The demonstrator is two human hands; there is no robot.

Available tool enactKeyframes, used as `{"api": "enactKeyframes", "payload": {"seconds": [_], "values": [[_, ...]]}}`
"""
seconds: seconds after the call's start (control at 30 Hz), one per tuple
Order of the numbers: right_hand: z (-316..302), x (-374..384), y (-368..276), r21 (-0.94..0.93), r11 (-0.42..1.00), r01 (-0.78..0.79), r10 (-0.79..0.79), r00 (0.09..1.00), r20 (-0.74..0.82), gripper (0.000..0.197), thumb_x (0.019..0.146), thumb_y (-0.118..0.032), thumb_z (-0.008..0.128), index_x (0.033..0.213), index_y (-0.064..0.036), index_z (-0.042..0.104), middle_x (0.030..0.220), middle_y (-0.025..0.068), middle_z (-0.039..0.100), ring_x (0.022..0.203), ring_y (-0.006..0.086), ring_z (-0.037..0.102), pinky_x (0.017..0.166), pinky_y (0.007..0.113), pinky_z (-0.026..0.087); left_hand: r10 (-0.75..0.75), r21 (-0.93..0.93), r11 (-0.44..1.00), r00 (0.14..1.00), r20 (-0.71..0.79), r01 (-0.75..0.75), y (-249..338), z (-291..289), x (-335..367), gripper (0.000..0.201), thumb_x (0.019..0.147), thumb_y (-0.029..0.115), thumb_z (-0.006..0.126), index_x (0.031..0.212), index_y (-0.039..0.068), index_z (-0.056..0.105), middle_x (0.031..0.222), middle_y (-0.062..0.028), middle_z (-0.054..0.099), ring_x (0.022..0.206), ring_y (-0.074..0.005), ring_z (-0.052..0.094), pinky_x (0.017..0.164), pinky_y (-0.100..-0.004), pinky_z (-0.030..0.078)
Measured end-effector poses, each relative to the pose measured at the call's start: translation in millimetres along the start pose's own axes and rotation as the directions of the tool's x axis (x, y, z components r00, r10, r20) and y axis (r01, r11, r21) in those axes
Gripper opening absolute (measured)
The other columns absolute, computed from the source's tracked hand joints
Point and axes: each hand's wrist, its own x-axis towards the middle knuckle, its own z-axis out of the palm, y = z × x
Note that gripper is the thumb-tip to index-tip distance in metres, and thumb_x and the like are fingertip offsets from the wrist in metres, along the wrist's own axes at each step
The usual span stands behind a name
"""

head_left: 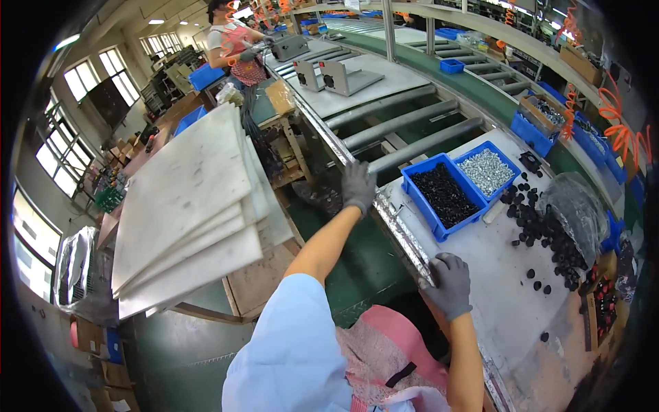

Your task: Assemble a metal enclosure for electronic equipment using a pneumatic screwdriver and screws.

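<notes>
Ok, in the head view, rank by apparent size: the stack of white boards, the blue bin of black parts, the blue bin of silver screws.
1. Stack of white boards, by far largest, though nearer the camera.
2. Blue bin of black parts.
3. Blue bin of silver screws, a little smaller, slightly farther away.

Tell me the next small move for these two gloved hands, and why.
Probably pull the white board off the rollers: the left hand grips its far corner and the right hand its near edge, neither holding any loose part.

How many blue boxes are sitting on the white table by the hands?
2: one blue box full of small black parts, nearest the left hand, and one of silvery parts touching its far side. More blue boxes sit farther away.
</notes>
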Motion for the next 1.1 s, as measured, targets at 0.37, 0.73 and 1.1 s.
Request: {"api": "enactKeyframes", "payload": {"seconds": [0.37,0.73,1.1], "values": [[19.2,-6.8,13.8,-0.049,0.998,0.048,-0.051,0.997,-0.053,0.041,0.067,-0.031,0.071,0.099,-0.0086,0.06,0.106,0.0092,0.057,0.103,0.0305,0.052,0.088,0.042,0.039,-0.183,-0.704,0.271,0.753,0.632,0.656,16.8,-181.4,-161.5,0.031,0.091,0.011,0.055,0.122,0.006,0.057,0.099,-0.011,0.065,0.077,-0.0163,0.065,0.067,-0.0288,0.055],[21.1,-12.8,17.5,-0.038,0.998,0.045,-0.046,0.998,-0.032,0.038,0.069,-0.03,0.072,0.099,-0.0087,0.062,0.107,0.0087,0.059,0.103,0.0294,0.053,0.089,0.041,0.041,-0.019,-0.709,-0.309,0.741,0.671,0.634,57.7,-325.7,-114.8,0.051,0.095,0.048,0.045,0.129,0.01,0.044,0.11,-0.0081,0.061,0.083,-0.0193,0.062,0.065,-0.0289,0.052],[17.3,-9.1,11.6,-0.013,0.997,0.075,-0.076,0.995,-0.068,0.038,0.064,-0.029,0.072,0.096,-0.0091,0.062,0.1,0.0079,0.059,0.099,0.0286,0.054,0.085,0.04,0.041,-0.652,-0.832,-0.544,0.569,0.5,0.107,-44.0,-278.0,-1.2,0.046,0.095,0.043,0.037,0.094,0.0,0.052,0.082,-0.012,0.062,0.066,-0.0197,0.059,0.055,-0.0271,0.052]]}}
